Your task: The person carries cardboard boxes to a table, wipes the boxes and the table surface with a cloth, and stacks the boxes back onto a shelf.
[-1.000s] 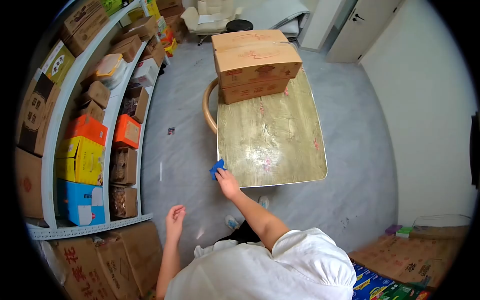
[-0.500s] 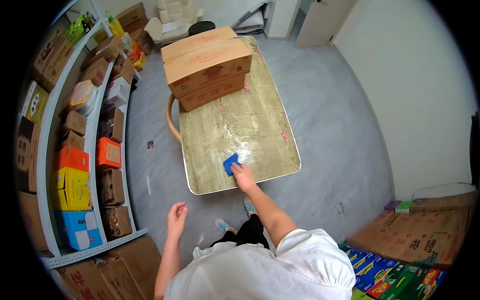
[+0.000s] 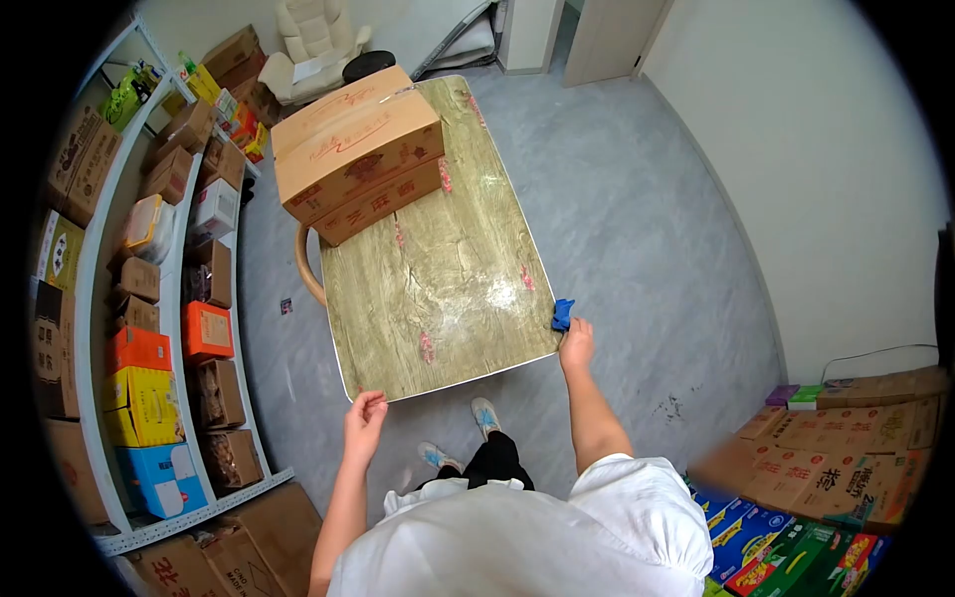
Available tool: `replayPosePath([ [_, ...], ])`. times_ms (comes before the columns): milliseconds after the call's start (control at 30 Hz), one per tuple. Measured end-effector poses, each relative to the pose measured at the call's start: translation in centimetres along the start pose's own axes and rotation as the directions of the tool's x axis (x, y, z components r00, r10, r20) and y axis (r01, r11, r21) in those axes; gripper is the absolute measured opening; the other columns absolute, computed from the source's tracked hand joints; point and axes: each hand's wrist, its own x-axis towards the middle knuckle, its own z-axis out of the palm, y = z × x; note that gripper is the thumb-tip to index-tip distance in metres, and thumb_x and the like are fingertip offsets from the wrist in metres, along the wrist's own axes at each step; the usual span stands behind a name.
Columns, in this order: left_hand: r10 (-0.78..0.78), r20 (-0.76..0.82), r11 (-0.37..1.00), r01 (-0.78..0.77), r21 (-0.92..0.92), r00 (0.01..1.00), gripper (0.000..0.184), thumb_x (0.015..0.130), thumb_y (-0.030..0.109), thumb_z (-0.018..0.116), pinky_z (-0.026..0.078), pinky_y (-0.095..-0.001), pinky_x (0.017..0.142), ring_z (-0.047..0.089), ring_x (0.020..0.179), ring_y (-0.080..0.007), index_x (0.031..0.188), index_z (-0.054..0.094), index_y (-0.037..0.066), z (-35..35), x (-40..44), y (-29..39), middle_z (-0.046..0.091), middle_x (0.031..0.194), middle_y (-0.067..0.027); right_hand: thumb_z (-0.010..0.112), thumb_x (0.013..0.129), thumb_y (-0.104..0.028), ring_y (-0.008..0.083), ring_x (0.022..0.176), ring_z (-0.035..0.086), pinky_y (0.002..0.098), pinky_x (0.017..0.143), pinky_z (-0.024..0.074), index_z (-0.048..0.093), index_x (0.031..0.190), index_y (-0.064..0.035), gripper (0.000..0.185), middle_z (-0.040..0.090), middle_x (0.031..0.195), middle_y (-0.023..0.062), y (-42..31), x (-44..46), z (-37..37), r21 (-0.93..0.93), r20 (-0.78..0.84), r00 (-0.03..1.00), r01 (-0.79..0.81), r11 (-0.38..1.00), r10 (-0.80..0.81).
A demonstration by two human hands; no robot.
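A wood-patterned table [image 3: 450, 289] with a pale edge and red printed marks stands in front of me. My right hand [image 3: 577, 343] is at its near right corner, closed on a crumpled blue cloth [image 3: 563, 314]. The cloth is at the table's right edge, partly over the floor side. By the near left corner is my left hand [image 3: 366, 416], its fingers loosely bent with nothing seen in them. Whether those fingertips touch the table edge I cannot tell.
Two stacked cardboard boxes [image 3: 358, 149] occupy the table's far left. A curved wooden chair part [image 3: 306, 264] sticks out beside them. Shelves [image 3: 95, 289] of boxes line the left. More cartons [image 3: 846, 448] are stacked at lower right. A cream armchair [image 3: 316, 45] is at the back.
My right hand has carried the blue cloth from the table's near middle to its right corner. My left hand is now at the near left corner. The view has shifted right.
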Motion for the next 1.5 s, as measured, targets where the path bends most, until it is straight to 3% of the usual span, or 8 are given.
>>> replayPosePath([
  [167, 0.0, -0.019, 1.0, 0.0, -0.02, 1.0, 0.025, 0.091, 0.006, 0.057, 0.048, -0.0287, 0.087, 0.06, 0.095, -0.0161, 0.113, 0.056, -0.005, -0.8, -0.4, 0.0, 0.063, 0.105, -0.0113, 0.056, 0.074, 0.001, 0.0314, 0.096, 0.054, 0.0408, 0.081, 0.0472, 0.058, 0.096, -0.0063, 0.024, 0.056, 0.123, 0.0101, -2.8, -0.5, -1.0, -0.067, 0.059, 0.995, 0.09, 0.994, -0.086],
  [433, -0.017, -0.114, 0.998, 0.009, -0.067, 0.993, 0.024, 0.089, 0.007, 0.059, 0.048, -0.0241, 0.082, 0.059, 0.09, -0.011, 0.11, 0.058, -0.004, -4.7, -3.3, -1.3, 0.064, 0.101, -0.0093, 0.055, 0.074, 0.003, 0.0318, 0.1, 0.052, 0.0405, 0.086, 0.0449, 0.054, 0.124, -0.0106, 0.051, 0.055, 0.117, 0.01, -6.2, -2.9, 1.6, -0.047, 0.097, 0.987, 0.133, 0.99, -0.128],
  [667, -0.05, -0.173, 0.993, 0.031, -0.112, 0.984, 0.025, 0.089, 0.008, 0.059, 0.047, -0.0242, 0.083, 0.06, 0.092, -0.0117, 0.112, 0.057, -0.003, -10.0, -6.2, -5.4, 0.064, 0.103, -0.0111, 0.06, 0.066, -0.001, 0.0388, 0.109, 0.046, 0.0455, 0.094, 0.0401, 0.045, 0.128, -0.0009, 0.064, 0.045, 0.124, 0.0226, -18.8, -9.1, 4.2, 0.095, 0.2, 0.952, 0.216, 0.972, -0.231],
  [833, -0.075, -0.208, 0.995, 0.058, -0.084, 0.975, 0.025, 0.091, 0.009, 0.056, 0.047, -0.0268, 0.085, 0.061, 0.094, -0.0147, 0.113, 0.056, -0.002, -13.6, -8.6, -7.0, 0.063, 0.106, -0.0107, 0.052, 0.076, 0.0, 0.0346, 0.098, 0.052, 0.0435, 0.085, 0.0438, 0.05, 0.123, -0.0053, 0.047, 0.051, 0.115, 0.0176, -29.3, -15.8, 7.7, 0.265, 0.206, 0.809, 0.496, 0.827, -0.55],
  [900, -0.086, -0.229, 0.993, 0.066, -0.094, 0.969, 0.025, 0.091, 0.01, 0.057, 0.047, -0.0261, 0.084, 0.061, 0.093, -0.0142, 0.114, 0.057, -0.001, -15.0, -9.6, -7.9, 0.063, 0.106, -0.0103, 0.051, 0.079, -0.005, 0.032, 0.096, 0.053, 0.0422, 0.081, 0.0454, 0.053, 0.117, -0.0073, 0.038, 0.053, 0.106, 0.0133, -32.9, -17.7, 7.5, 0.343, 0.3, 0.678, 0.579, 0.739, -0.671],
  [1167, -0.093, -0.307, 0.992, 0.062, -0.11, 0.947, 0.025, 0.091, 0.013, 0.056, 0.044, -0.0225, 0.076, 0.06, 0.089, -0.012, 0.113, 0.058, 0.001, -17.3, -11.8, -9.2, 0.065, 0.102, -0.0086, 0.054, 0.079, -0.007, 0.0298, 0.097, 0.053, 0.0398, 0.086, 0.0466, 0.063, 0.105, -0.0046, 0.027, 0.054, 0.102, 0.0116, -38.5, -21.3, 8.2, 0.595, 0.278, 0.449, 0.613, 0.519, -0.849],
  [1267, -0.173, -0.292, 0.98, 0.133, -0.151, 0.941, 0.026, 0.09, 0.009, 0.059, 0.047, -0.0233, 0.083, 0.059, 0.09, -0.011, 0.113, 0.057, -0.002, -16.6, -11.4, -8.2, 0.063, 0.103, -0.0095, 0.053, 0.078, -0.003, 0.0304, 0.096, 0.053, 0.0382, 0.086, 0.0464, 0.062, 0.115, -0.0045, 0.038, 0.055, 0.105, 0.013, -37.2, -20.1, 7.4, 0.481, 0.179, 0.571, 0.66, 0.577, -0.801],
  [1500, -0.123, -0.211, 0.988, 0.099, -0.12, 0.97, 0.025, 0.09, 0.008, 0.059, 0.047, -0.0229, 0.083, 0.059, 0.09, -0.0101, 0.112, 0.057, -0.002, -12.5, -8.0, -6.1, 0.063, 0.102, -0.0088, 0.053, 0.079, -0.004, 0.0321, 0.098, 0.054, 0.0406, 0.085, 0.0464, 0.061, 0.109, -0.0035, 0.031, 0.055, 0.105, 0.0141, -27.7, -14.3, 6.5, 0.51, 0.258, 0.689, 0.498, 0.701, -0.677],
])
